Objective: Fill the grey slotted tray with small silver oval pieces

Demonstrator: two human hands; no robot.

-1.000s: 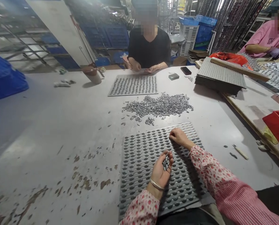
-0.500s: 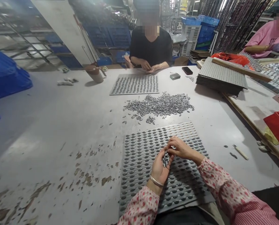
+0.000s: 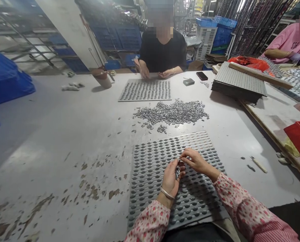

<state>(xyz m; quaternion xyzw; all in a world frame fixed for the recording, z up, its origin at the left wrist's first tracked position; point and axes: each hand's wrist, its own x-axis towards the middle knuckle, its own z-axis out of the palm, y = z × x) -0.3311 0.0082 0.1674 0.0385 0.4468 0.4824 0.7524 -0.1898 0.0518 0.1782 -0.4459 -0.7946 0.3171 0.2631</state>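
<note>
A large grey board (image 3: 150, 174) with rows of dark oval pieces lies on the table before me; its upper right rows show bare slots. Over its middle, my left hand (image 3: 171, 176) is cupped around several small grey oval pieces (image 3: 177, 172). My right hand (image 3: 194, 159) is just to the right, thumb and forefinger pinched at the left fingertips; what the pinch holds is too small to make out. Beyond the board lies a heap of loose grey oval pieces (image 3: 172, 112).
Across the table a person in black (image 3: 162, 50) works over a second board (image 3: 145, 90). A mug (image 3: 102, 79) stands at the back left, a phone (image 3: 202, 76) and stacked boards (image 3: 238, 84) at the back right. A small tool (image 3: 259, 164) lies right.
My left fingers have curled more over the pieces, and my right hand has shifted slightly. The person opposite has moved one hand away from the other, down toward the second board.
</note>
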